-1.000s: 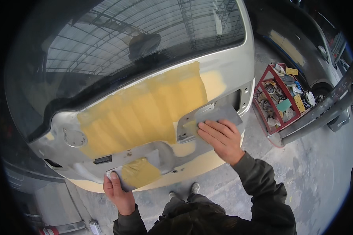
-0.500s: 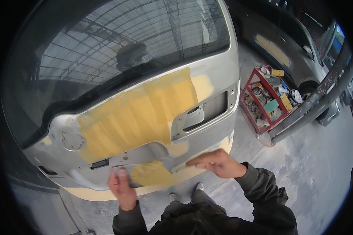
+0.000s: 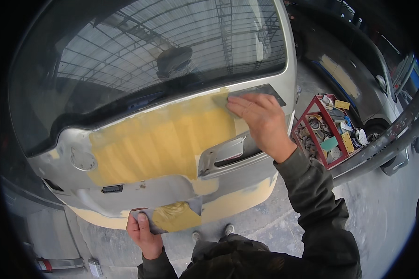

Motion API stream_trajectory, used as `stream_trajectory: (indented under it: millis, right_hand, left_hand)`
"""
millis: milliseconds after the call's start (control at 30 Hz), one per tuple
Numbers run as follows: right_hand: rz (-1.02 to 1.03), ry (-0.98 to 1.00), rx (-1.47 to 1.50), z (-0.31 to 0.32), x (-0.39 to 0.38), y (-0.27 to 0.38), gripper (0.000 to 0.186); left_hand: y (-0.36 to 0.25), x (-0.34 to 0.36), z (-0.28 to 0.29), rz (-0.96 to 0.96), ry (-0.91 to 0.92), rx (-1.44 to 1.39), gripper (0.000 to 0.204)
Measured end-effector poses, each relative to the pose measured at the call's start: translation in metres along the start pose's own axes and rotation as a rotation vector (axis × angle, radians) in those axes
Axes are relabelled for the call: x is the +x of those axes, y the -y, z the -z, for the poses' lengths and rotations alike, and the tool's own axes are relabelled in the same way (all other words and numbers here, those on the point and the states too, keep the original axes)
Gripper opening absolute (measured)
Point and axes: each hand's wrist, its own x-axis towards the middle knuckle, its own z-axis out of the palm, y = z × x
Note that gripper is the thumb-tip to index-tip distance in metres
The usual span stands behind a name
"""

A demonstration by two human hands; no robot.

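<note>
My left hand [image 3: 145,236] is closed on the edge of a flat mixing board [image 3: 196,205], thumb on top. A mound of wet yellow body filler [image 3: 176,216] lies on it. My right hand [image 3: 265,123] grips a thin dark grey spreader [image 3: 271,91], its fingers pressing it near the upper right end of a wide yellow filler coat [image 3: 158,142]. That coat spans the silver tailgate [image 3: 165,189] below the rear window and shows streaks. My hand partly hides the spreader and the handle recess.
The rear window [image 3: 125,69] mirrors a roof frame. To the right stands a red cart [image 3: 319,151] loaded with sanding pads and tools, beside grey pipes [image 3: 381,151]. Behind it is a dark car [image 3: 335,51] with a filler patch. A small box [image 3: 95,268] lies at lower left.
My right hand has moved up and away from near the board to the upper right of the filler coat, with the spreader now plainly visible. My left hand still holds the board.
</note>
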Motion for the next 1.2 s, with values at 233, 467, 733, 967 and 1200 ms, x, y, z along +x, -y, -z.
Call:
stream_trajectory:
  millis: [233,467,733,967,1200]
  right_hand:
    - [0.084,0.109,0.034,-0.004,-0.041,0.009,0.043]
    - [0.075,0.112,0.012,-0.017,-0.087,0.012,0.042]
    - [0.064,0.108,-0.004,-0.016,-0.107,0.015,0.044]
    - [-0.541,0.109,1.061,0.045,-0.101,0.085,0.033]
    - [-0.619,0.493,1.341,0.041,-0.131,0.108,0.032]
  left_hand:
    - [-0.001,0.010,-0.010,0.018,-0.012,-0.035,0.035]
    - [0.007,0.013,-0.010,0.032,-0.005,-0.083,0.034]
    - [0.002,0.002,-0.010,0.071,0.006,-0.148,0.035]
    - [0.002,-0.015,-0.020,0.045,0.224,0.177,0.026]
    - [0.004,-0.012,-0.014,0.018,0.026,0.038,0.024]
